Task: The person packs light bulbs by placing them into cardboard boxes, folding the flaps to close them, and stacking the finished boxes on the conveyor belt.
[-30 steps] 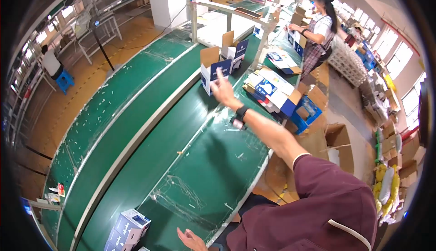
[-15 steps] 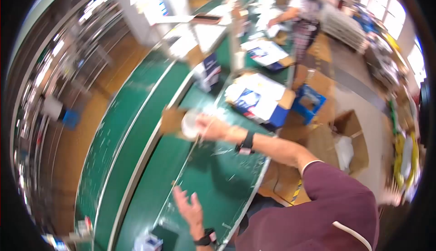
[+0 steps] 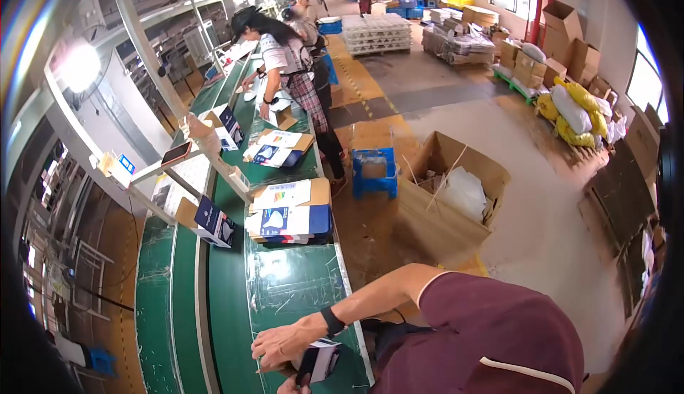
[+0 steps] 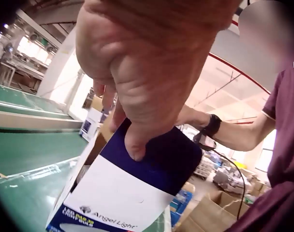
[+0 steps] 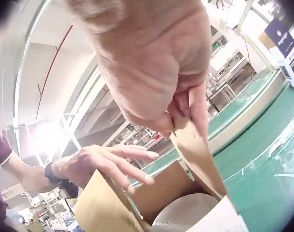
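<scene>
An upright, open-topped light bulb box (image 4: 123, 193), white and navy with "Angel Light" print, stands between both hands at the near end of the bench. Its brown inner flaps point up, and the round textured face of a bulb (image 5: 185, 212) shows inside. My right hand (image 3: 281, 343) pinches one raised flap (image 5: 197, 150) between thumb and fingers. On the opposite side, my left hand (image 5: 106, 166) lays its thumb (image 4: 136, 147) against the navy flap, its fingers fairly straight and reaching over the box opening. In the head view the left hand is mostly cut off.
Another open box (image 3: 216, 224) stands on the green belt (image 3: 226, 287). Beyond my hands, stacks of flattened cartons (image 3: 288, 216) lie along the bench. A large brown carton (image 3: 442, 212) and a blue stool (image 3: 375, 173) stand on the floor to the right. Another person (image 3: 285, 59) works farther along.
My right hand has drawn a box from the belt back toward my body. My left hand has come to the same box. The head view has swung right.
</scene>
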`<state>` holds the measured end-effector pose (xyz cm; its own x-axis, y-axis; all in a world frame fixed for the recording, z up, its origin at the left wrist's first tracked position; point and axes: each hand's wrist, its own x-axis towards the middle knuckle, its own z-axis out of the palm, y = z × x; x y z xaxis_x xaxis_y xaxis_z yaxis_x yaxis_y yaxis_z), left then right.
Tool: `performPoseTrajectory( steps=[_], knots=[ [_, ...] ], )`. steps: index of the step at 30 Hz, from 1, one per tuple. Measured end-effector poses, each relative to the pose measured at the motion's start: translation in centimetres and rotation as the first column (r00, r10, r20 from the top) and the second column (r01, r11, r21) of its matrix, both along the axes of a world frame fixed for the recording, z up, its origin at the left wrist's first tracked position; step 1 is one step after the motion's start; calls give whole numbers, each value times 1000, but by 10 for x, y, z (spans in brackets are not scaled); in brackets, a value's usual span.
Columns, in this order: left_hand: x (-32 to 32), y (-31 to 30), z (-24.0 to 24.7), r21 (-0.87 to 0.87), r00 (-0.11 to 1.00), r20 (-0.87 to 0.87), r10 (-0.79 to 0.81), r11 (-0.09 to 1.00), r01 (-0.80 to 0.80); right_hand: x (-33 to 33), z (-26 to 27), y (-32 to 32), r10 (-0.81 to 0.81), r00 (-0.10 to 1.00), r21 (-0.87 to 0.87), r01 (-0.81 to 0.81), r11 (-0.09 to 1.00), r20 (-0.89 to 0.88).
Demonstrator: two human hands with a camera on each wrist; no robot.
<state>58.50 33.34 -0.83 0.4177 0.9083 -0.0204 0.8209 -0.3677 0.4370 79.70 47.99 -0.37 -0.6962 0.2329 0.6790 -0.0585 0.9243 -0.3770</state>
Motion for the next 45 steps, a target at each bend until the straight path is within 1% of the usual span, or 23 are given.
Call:
performPoseTrajectory(
  steps=[2,3,4,6,8,9,10,13,14,15,18,19,20,24,26,28,30,32,33,35,42,43,45],
  knots=[
    [0,-15,1,-85,987,121,109,991,-99,11,29,-49,11,1000,-149,-9,989,14],
    [-2,-19,3,-129,972,172,162,982,-141,28,49,-76,-20,986,-121,41,992,168],
    [-2,-21,4,-160,971,217,104,985,-69,28,23,-97,-123,988,-62,129,990,95],
    [-1,-17,13,-205,952,306,-3,976,69,33,-19,-111,-191,947,-11,200,980,258],
    [-8,4,30,-339,946,299,-121,914,224,26,-50,-106,-276,931,-4,285,959,239],
    [-3,7,39,-440,886,460,67,883,162,25,-58,-102,-317,920,0,326,945,231],
    [1,8,49,-546,774,576,262,828,125,26,-57,-101,-319,921,9,325,946,222],
    [-10,67,13,-885,775,409,482,415,209,28,-48,-104,-341,920,29,342,939,194],
    [-14,77,-2,-697,895,444,42,644,316,27,-46,-107,-364,911,62,359,931,192],
    [-17,86,-16,-456,869,300,-393,741,492,27,-47,-106,-388,901,97,376,922,192],
    [-19,90,-54,-309,807,371,-459,759,574,35,-48,-107,-460,873,196,428,882,161],
    [-12,85,-50,-598,842,531,-92,664,450,38,-48,-108,-481,865,210,448,869,147],
    [-5,80,-41,-821,795,522,310,435,369,40,-46,-109,-500,856,221,466,857,134],
    [-8,83,-47,-863,844,435,312,411,293,43,-25,-116,-526,838,214,493,844,143],
    [-1,78,-33,-834,804,511,305,404,376,44,-27,-112,-551,807,226,508,831,214],
    [3,87,-37,-782,824,529,205,495,379,43,-24,-106,-545,800,218,502,837,250],
    [11,94,-33,-590,719,695,8,578,565,54,-8,-99,-546,791,287,474,832,275],
    [15,93,-28,-680,628,728,274,405,612,59,0,-91,-416,862,166,383,909,290],
    [18,89,-25,-696,700,688,191,448,561,55,-19,-85,-376,894,16,384,923,242],
    [16,85,-21,-804,753,562,341,439,402,50,-24,-80,-392,888,77,385,920,240],
    [26,100,-34,-825,816,453,359,517,230,54,-19,-83,-582,736,91,591,802,346],
    [29,98,-31,-828,822,429,375,527,192,57,-17,-84,-530,726,-11,594,805,438],
    [33,99,-36,-816,853,410,323,548,184,63,-13,-88,-364,859,-222,458,861,359]
  ],
)
